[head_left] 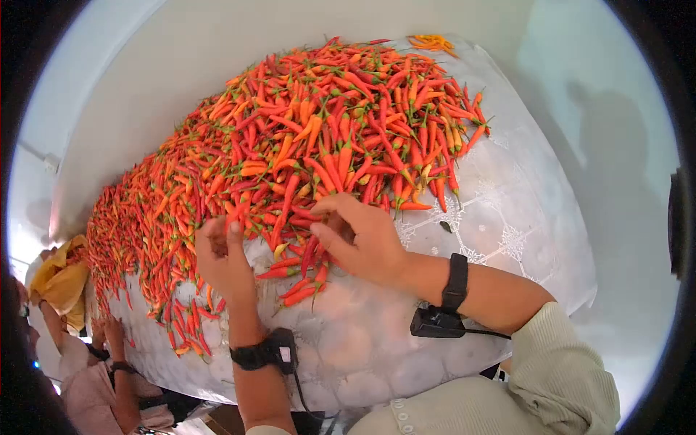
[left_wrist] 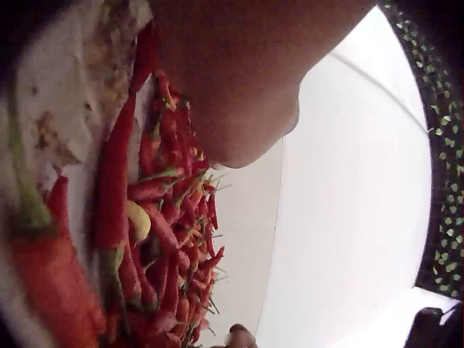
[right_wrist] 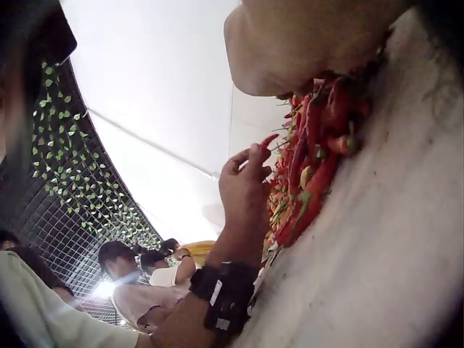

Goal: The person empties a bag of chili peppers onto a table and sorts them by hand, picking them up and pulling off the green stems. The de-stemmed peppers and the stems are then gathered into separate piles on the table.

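Left hand (head_left: 225,262): thumb and index nearly closed, pinching one red chili (right_wrist: 269,141) just off the pile (head_left: 348,109). Light tip pinch looks right; squeezing harder could bruise the skin. Right hand (head_left: 366,243): fingers bent, thumb near index, at the pile's near edge; tips partly hidden, can't tell if anything is held. Best to take one chili at a time there, by its body, and ease it out sideways so stems don't snag and drag neighbors.

Next out: yellow chili (head_left: 280,250) between the hands, an easy one to single out by color. Loose chilies (head_left: 299,293) lie on the sheet (head_left: 348,319) just below; keep palms and forearms off them, they'd crush or roll. Pile spreads beyond both hands and off to the left, so work from this edge. Keep left cable (head_left: 299,388) from sweeping the sheet.
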Available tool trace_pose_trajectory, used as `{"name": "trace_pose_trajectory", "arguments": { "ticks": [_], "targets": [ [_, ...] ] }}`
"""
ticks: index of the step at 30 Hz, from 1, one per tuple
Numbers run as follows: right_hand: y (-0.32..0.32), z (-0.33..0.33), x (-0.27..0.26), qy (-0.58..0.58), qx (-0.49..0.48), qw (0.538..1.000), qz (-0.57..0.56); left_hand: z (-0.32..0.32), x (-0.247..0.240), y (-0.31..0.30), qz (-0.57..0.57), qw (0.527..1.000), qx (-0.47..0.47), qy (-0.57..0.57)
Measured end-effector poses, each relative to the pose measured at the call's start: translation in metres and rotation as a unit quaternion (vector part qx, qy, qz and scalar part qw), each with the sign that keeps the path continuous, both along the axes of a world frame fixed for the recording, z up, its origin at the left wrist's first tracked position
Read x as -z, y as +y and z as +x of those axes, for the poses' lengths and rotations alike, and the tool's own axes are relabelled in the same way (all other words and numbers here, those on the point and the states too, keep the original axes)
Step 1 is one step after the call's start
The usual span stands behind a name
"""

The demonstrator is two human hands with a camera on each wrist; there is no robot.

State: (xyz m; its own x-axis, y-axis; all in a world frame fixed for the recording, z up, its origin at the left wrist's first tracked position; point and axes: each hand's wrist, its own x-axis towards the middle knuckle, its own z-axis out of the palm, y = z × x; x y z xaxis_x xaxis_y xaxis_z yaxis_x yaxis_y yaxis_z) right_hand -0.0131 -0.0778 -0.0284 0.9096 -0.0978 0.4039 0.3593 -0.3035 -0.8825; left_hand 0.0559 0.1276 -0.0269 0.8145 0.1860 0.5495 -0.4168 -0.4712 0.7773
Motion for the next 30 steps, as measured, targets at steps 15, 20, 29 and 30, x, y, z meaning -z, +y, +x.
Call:
{"name": "trace_pose_trajectory", "arguments": {
  "ticks": [15,20,29,30],
  "targets": [
    [-0.001,0.003,0.008,-0.095,-0.024,0.994,-0.053,-0.038,0.014,-0.039,-0.068,0.972,0.205,0.096],
    [0.0,0.001,0.005,-0.093,0.013,0.995,-0.04,-0.035,0.013,-0.039,-0.021,0.97,0.232,0.068],
    [-0.002,0.007,0.013,-0.089,-0.009,0.995,-0.048,-0.032,0.024,-0.032,0.06,0.973,0.209,0.074],
    [-0.003,0.007,0.013,-0.089,-0.01,0.995,-0.047,-0.032,0.023,-0.034,0.077,0.973,0.208,0.068]
  ]
}}
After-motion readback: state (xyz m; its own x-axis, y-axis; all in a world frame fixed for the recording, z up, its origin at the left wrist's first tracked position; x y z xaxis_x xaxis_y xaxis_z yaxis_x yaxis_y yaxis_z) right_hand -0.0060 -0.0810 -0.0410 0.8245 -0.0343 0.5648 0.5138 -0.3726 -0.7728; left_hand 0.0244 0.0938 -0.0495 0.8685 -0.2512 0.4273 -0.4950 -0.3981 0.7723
